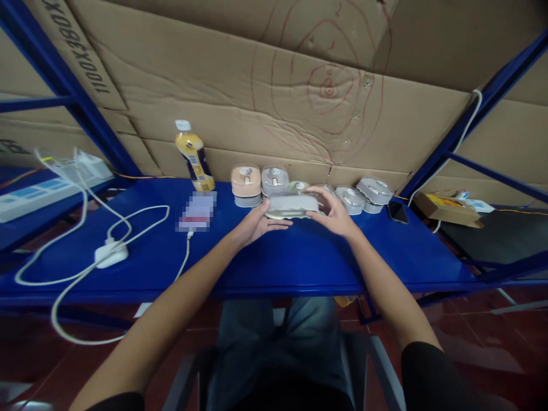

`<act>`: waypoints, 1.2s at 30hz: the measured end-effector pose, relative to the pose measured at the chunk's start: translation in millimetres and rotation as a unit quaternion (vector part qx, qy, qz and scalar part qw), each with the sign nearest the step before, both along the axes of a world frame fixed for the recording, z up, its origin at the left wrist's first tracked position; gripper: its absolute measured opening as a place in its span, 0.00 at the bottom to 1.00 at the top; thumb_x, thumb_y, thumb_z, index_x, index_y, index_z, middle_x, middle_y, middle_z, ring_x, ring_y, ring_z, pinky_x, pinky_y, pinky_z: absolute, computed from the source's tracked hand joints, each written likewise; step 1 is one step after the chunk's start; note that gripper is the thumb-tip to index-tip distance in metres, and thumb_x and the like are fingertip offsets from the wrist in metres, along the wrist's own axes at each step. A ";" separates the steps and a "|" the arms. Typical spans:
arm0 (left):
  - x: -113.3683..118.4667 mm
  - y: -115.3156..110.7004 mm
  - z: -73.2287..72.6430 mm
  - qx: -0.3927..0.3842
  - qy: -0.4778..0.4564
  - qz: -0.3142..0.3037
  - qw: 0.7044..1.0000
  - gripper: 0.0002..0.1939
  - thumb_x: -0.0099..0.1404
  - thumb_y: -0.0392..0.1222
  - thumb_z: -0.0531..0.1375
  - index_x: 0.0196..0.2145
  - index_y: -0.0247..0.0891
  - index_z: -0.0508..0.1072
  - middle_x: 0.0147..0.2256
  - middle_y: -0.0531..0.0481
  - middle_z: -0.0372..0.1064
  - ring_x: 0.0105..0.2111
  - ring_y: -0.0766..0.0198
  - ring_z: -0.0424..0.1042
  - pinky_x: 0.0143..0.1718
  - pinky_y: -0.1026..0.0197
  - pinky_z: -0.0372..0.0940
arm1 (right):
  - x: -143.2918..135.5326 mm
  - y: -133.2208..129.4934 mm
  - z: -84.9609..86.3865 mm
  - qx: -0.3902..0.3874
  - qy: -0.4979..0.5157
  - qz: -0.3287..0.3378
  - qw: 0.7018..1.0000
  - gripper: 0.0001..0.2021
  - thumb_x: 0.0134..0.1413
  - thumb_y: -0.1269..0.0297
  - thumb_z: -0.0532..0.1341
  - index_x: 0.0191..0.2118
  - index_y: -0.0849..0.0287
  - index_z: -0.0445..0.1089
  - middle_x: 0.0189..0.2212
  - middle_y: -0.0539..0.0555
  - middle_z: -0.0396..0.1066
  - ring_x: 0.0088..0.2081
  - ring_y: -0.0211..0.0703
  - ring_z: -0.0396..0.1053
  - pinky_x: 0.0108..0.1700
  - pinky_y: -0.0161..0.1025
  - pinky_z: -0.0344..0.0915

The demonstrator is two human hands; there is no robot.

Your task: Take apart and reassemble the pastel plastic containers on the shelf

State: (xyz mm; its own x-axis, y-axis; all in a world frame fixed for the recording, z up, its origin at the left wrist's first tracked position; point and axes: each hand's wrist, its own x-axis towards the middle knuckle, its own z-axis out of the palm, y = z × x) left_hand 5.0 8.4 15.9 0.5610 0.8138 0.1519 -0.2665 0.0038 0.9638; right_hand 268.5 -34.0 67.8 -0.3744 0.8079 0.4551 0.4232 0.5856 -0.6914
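A light grey plastic case (293,204), long with rounded corners, is held level just above the blue table. My left hand (258,222) grips its left end, thumb on top and fingers beneath. At the other end my right hand (331,211) is closed on it, fingers over the top and thumb at the near edge. Right behind it stand small lidded boxes: a peach box (245,181), a grey box with a clear lid (275,181) and a partly hidden green one (298,186).
More grey boxes (350,200) stand right of my hands, beside a dark phone (398,213). To the left are a yellow drink bottle (196,160), a blurred-out phone-like item (197,211) on a cable, and a white charger (111,254) with looping cord. Cardboard (205,85) walls the back.
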 end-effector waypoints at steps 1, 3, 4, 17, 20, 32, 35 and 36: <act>-0.9 -1.3 0.3 -0.004 0.010 -0.011 1.000 0.37 0.68 0.69 0.63 0.59 0.35 0.69 0.53 0.29 0.78 0.48 0.41 0.83 0.54 0.38 0.76 | 0.2 -0.1 -1.3 -0.019 0.002 0.025 1.000 0.36 0.61 0.40 0.66 0.68 0.50 0.61 0.69 0.61 0.64 0.68 0.56 0.66 0.65 0.50 0.69; -1.3 -3.0 -0.8 0.012 0.040 -0.004 0.999 0.36 0.65 0.62 0.69 0.60 0.34 0.69 0.52 0.31 0.79 0.46 0.44 0.83 0.53 0.38 0.77 | 2.6 1.5 -5.2 -0.041 0.000 0.057 0.998 0.38 0.55 0.40 0.70 0.67 0.49 0.64 0.69 0.60 0.64 0.69 0.56 0.65 0.69 0.51 0.65; -0.9 -3.4 -1.8 0.032 0.057 0.014 0.998 0.37 0.63 0.59 0.71 0.61 0.35 0.69 0.52 0.32 0.78 0.47 0.44 0.83 0.53 0.39 0.77 | 4.3 2.9 -8.0 -0.050 -0.003 0.069 0.996 0.40 0.53 0.41 0.73 0.67 0.49 0.64 0.69 0.60 0.64 0.70 0.56 0.64 0.70 0.52 0.63; 1.5 -4.3 -14.7 0.303 0.288 0.070 0.906 0.58 0.47 0.53 0.80 0.70 0.41 0.59 0.64 0.34 0.68 0.64 0.37 0.70 0.65 0.35 0.64 | -1.4 7.4 -31.1 0.001 -0.122 0.023 0.992 0.45 0.44 0.43 0.78 0.66 0.52 0.69 0.63 0.61 0.72 0.64 0.62 0.70 0.67 0.61 0.65; -0.8 -5.4 -12.0 0.336 0.314 0.065 0.885 0.57 0.49 0.52 0.79 0.71 0.44 0.60 0.65 0.37 0.67 0.66 0.38 0.67 0.67 0.36 0.62 | 17.9 9.0 -21.8 -0.031 -0.116 -0.002 0.993 0.42 0.48 0.43 0.76 0.66 0.53 0.69 0.61 0.60 0.74 0.59 0.58 0.74 0.63 0.57 0.70; -13.8 6.5 -8.1 0.352 0.280 0.076 0.890 0.20 0.62 0.61 0.70 0.43 0.44 0.86 0.50 0.42 0.74 0.54 0.46 0.74 0.61 0.41 0.69 | 71.8 14.4 -15.8 -0.143 -0.165 -0.077 0.973 0.35 0.57 0.43 0.69 0.65 0.54 0.69 0.53 0.57 0.78 0.50 0.54 0.76 0.57 0.54 0.73; -25.1 16.0 -5.7 0.339 0.299 0.117 0.884 0.23 0.61 0.63 0.69 0.42 0.43 0.85 0.46 0.43 0.74 0.48 0.49 0.76 0.57 0.43 0.71 | 74.8 15.1 -14.4 -0.163 -0.163 -0.079 0.970 0.36 0.54 0.47 0.71 0.66 0.55 0.67 0.51 0.57 0.78 0.48 0.53 0.77 0.54 0.53 0.75; -29.2 19.3 -5.5 0.339 0.312 0.128 0.878 0.23 0.61 0.64 0.68 0.42 0.42 0.85 0.45 0.43 0.74 0.46 0.50 0.75 0.56 0.43 0.71 | 76.0 15.4 -14.6 -0.171 -0.163 -0.082 0.968 0.37 0.53 0.48 0.72 0.66 0.56 0.67 0.50 0.57 0.79 0.47 0.52 0.77 0.52 0.52 0.75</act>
